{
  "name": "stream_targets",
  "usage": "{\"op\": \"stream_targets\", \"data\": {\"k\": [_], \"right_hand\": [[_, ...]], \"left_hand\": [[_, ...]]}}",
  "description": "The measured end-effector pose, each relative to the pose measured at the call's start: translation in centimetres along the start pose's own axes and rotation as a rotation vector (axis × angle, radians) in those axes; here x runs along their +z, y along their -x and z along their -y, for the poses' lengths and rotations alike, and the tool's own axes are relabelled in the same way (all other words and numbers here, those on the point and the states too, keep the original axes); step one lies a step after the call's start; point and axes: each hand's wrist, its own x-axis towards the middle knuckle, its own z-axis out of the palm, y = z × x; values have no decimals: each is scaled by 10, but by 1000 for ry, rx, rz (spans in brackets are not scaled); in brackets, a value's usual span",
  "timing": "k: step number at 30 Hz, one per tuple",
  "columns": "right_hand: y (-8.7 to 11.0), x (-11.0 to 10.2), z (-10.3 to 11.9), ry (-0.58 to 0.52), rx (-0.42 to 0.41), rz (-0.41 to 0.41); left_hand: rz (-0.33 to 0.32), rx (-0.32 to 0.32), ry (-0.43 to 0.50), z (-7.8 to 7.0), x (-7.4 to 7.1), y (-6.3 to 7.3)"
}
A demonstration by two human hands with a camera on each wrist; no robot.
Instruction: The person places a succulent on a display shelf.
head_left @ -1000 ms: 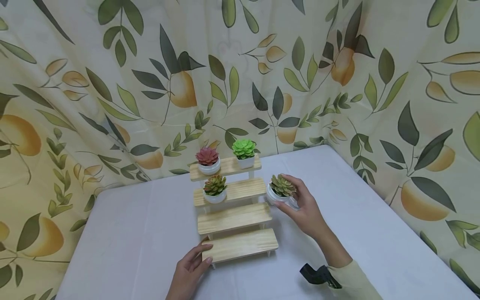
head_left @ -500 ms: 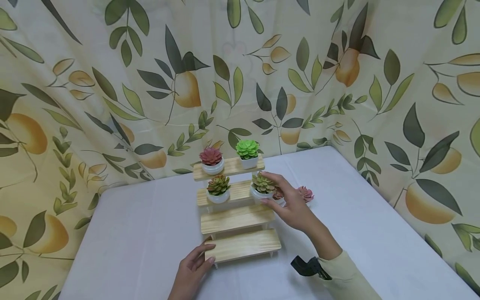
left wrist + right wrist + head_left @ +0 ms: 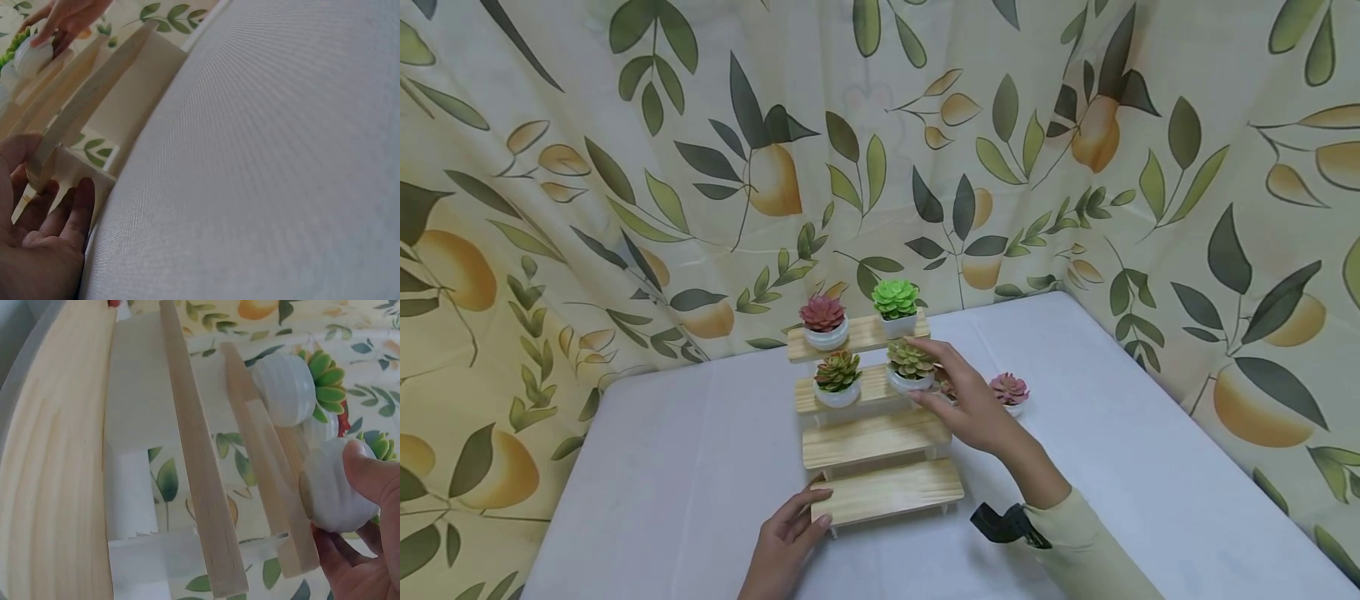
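Observation:
A potted artificial succulent (image 3: 911, 360), dusty green in a round white pot, is pinched between the thumb and fingers of my right hand (image 3: 972, 410). Its pot is right at the right end of the second-highest step in the head view; the right wrist view shows the white pot (image 3: 337, 487) close against that board's edge. My left hand (image 3: 784, 540) grips the left end of the lowest step of the tiered wooden stand (image 3: 887, 492), thumb over the board and fingers beneath. A reddish-green succulent (image 3: 837, 372) in a white pot stands on the left of the same second-highest step.
The top step carries a red succulent (image 3: 823, 314) and a bright green succulent (image 3: 895, 300). Right of the stand, a pink succulent (image 3: 1009, 390) sits on the white tablecloth (image 3: 685, 467); another reddish one is mostly hidden behind my right hand. Leaf-patterned curtains (image 3: 865, 167) surround the table.
My right hand has carried the dusty green succulent leftward from beside the stand to the second-highest step, uncovering the pink succulent. My left hand keeps its hold on the lowest step.

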Motion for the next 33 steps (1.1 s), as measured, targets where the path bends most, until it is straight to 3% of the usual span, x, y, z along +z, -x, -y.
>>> {"op": "stream_targets", "data": {"k": [33], "right_hand": [[-5,7,-2,-2,31,4]], "left_hand": [[26,-1,0,-2,-2,2]]}}
